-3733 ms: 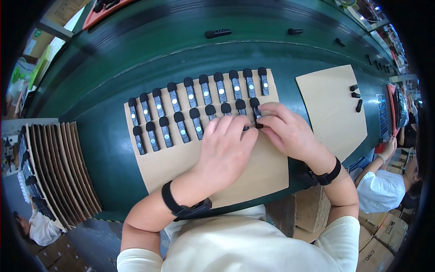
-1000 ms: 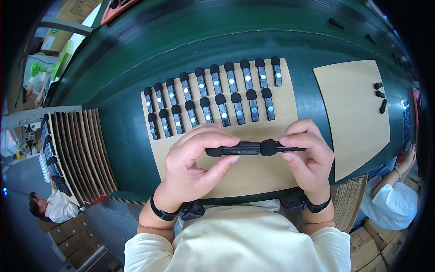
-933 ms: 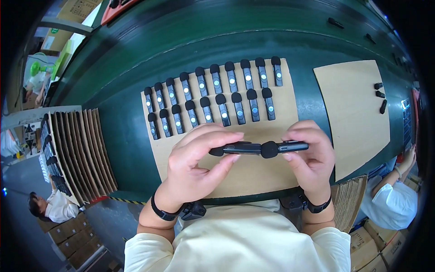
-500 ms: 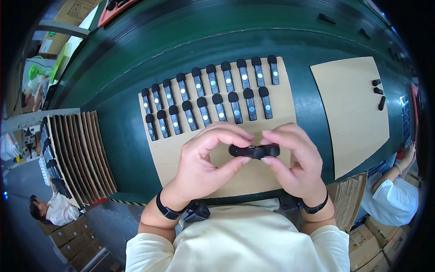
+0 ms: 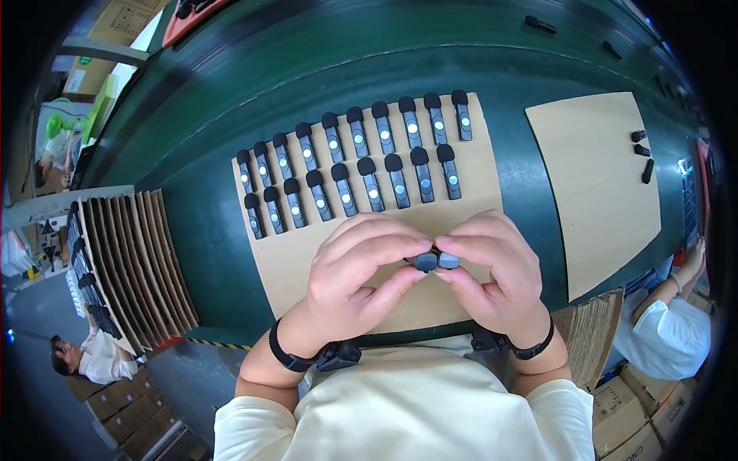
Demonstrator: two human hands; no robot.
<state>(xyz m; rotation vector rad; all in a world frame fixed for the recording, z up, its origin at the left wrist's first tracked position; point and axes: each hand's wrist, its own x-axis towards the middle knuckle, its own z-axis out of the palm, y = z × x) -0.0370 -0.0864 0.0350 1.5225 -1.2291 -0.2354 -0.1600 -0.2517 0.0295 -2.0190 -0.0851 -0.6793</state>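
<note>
My left hand (image 5: 350, 269) and my right hand (image 5: 498, 269) meet over the near part of a cardboard sheet (image 5: 286, 257), fingers pinched. Between the left thumb and fingers sits a small dark clip-on microphone (image 5: 424, 262), seen end-on. Beside it, apparently touching, my right hand pinches a second clip-on microphone (image 5: 448, 261) with a paler grey-blue end. Fingertips hide much of both. Beyond my hands, two rows of similar clip-on microphones (image 5: 370, 184) lie on the sheet, each with a black foam head and most with a lit round spot.
On the right, another cardboard sheet (image 5: 596, 200) bears a few small black pieces (image 5: 648, 170). Upright cardboard sheets (image 5: 142, 261) stand packed at the left. More black pieces (image 5: 540, 24) lie on the green table (image 5: 507, 73). Other people (image 5: 666, 330) are at both sides.
Both hands have turned the dark pieces, which lay lengthwise between the fingers and now show their grey-blue ends. The rows on the sheet are unchanged.
</note>
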